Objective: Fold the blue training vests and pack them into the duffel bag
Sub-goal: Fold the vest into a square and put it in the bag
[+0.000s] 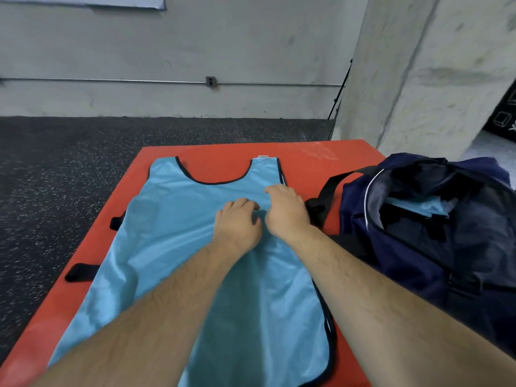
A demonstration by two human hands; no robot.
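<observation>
Both curled, pinching vest spread flat at middle of mat: left grip, right grip. Open bag at mat's right edge, second vest inside. Speckled floor, concrete wall, pillar beyond.

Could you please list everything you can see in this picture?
floor: one, dark speckled, around the mat
wall: one, grey, behind
socket: one, grey, on wall
pillar: one, grey, far right
mat: one, orange-red, on floor
straps: two, black, mat's left edge
vest: one, light blue, black trim, spread on mat
duffel bag: one, navy, open, at mat's right edge
blue cloth: one bundle, inside duffel bag
left hand: grips vest's middle
right hand: grips vest beside it
</observation>
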